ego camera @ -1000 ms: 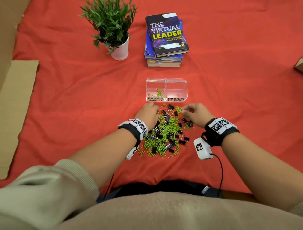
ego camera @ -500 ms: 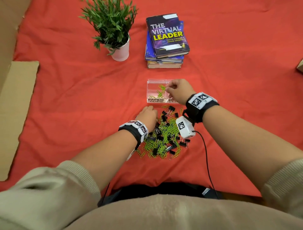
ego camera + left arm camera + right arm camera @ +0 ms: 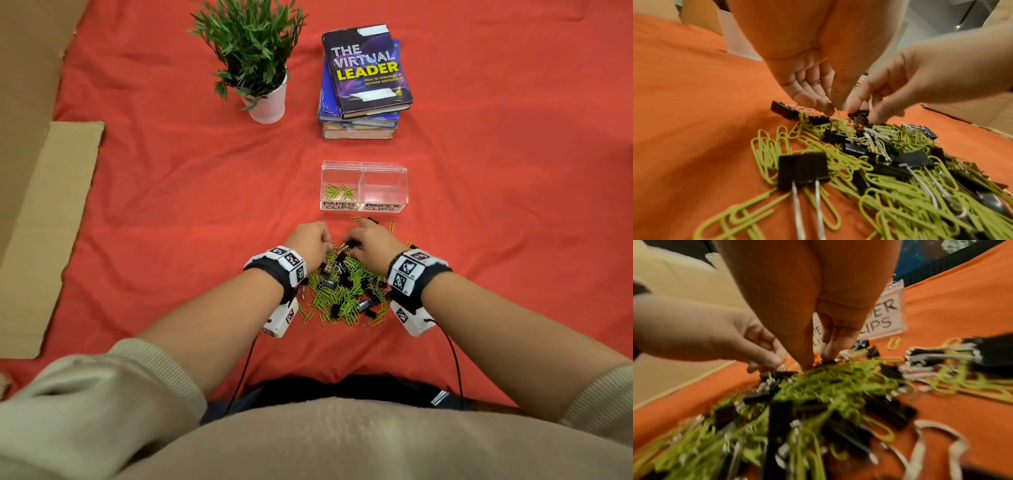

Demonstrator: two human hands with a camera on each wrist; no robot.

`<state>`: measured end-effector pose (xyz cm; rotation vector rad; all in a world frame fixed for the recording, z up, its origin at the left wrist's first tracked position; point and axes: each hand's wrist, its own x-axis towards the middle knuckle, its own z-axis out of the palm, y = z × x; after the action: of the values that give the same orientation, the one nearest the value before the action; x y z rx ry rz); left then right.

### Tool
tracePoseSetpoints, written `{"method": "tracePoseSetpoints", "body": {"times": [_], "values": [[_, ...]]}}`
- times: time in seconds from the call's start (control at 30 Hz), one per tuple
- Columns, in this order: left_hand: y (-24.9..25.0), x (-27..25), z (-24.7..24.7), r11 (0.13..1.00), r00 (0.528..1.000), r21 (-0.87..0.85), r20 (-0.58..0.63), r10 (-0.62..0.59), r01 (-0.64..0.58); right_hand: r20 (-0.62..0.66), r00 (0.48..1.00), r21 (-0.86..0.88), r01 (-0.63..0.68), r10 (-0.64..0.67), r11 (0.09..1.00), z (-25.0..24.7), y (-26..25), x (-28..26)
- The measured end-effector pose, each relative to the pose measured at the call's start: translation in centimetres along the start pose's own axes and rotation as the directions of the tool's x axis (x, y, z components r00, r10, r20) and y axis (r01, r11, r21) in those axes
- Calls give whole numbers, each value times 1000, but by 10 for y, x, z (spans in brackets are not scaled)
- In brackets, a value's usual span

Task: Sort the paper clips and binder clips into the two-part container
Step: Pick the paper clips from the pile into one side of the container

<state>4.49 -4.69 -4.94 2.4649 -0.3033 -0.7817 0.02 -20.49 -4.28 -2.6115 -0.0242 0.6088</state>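
A mixed pile (image 3: 342, 291) of green paper clips (image 3: 766, 151) and black binder clips (image 3: 802, 170) lies on the red cloth. Just behind it stands the clear two-part container (image 3: 400, 171). Its left part, labelled PAPER CLIPS, holds several green clips; the right part, labelled BINDER CLIPS, looks empty. Both hands are down on the far edge of the pile, almost touching. My left hand (image 3: 833, 108) pinches a green paper clip at its fingertips. My right hand (image 3: 865, 112) curls its thumb and fingers round a black binder clip (image 3: 859, 114). The right wrist view is blurred.
A potted plant (image 3: 263, 102) and a stack of books (image 3: 363, 85) stand behind the container. Cardboard (image 3: 44, 222) lies along the left edge of the cloth. A few loose clips (image 3: 390, 226) lie between pile and container. Wrist camera cables trail towards my body.
My right hand went to the container's left part, dropped paper clips there, and has come back down to the pile. The left hand stayed at the pile's far left edge.
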Motion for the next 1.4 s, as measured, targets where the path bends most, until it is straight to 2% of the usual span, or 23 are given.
{"method": "tracePoseSetpoints", "body": {"times": [0.3, 0.43, 0.6, 0.67, 0.8, 1.0, 1.13, 1.27, 1.4], "values": [[-28, -12, -18, 968, 992, -232, -61, -114, 97, -145, 982, 41, -117, 122, 992, -9, 29, -13], [-34, -14, -17, 893, 977, -416, -43, -209, 173, -186, 982, 42, -13, 21, 999, -7, 10, -2], [-32, -18, -21, 831, 965, -506, 11, -261, 231, -29, 993, -17, 113, -114, 993, 9, -30, 14], [-33, -20, -23, 855, 966, -464, 6, -259, 232, 36, 993, -85, 117, -114, 989, 13, -35, 17], [-42, -27, -25, 964, 974, -157, -35, -224, 216, 48, 992, -137, 126, -120, 983, 19, -30, 17], [-47, -33, -20, 958, 975, 192, 10, -220, 214, -2, 993, -154, 120, -122, 981, 25, -30, 12], [-44, -32, -12, 938, 985, 306, 13, -173, 161, -13, 997, -158, 71, -74, 985, 23, -28, 12], [-39, -33, -10, 932, 987, 332, 21, -161, 145, -21, 1000, -30, -5, 5, 1000, 22, -24, 13], [-33, -36, -9, 929, 989, 351, 43, -144, 120, 12, 999, 23, -52, 52, 998, 15, -24, 12]]}}
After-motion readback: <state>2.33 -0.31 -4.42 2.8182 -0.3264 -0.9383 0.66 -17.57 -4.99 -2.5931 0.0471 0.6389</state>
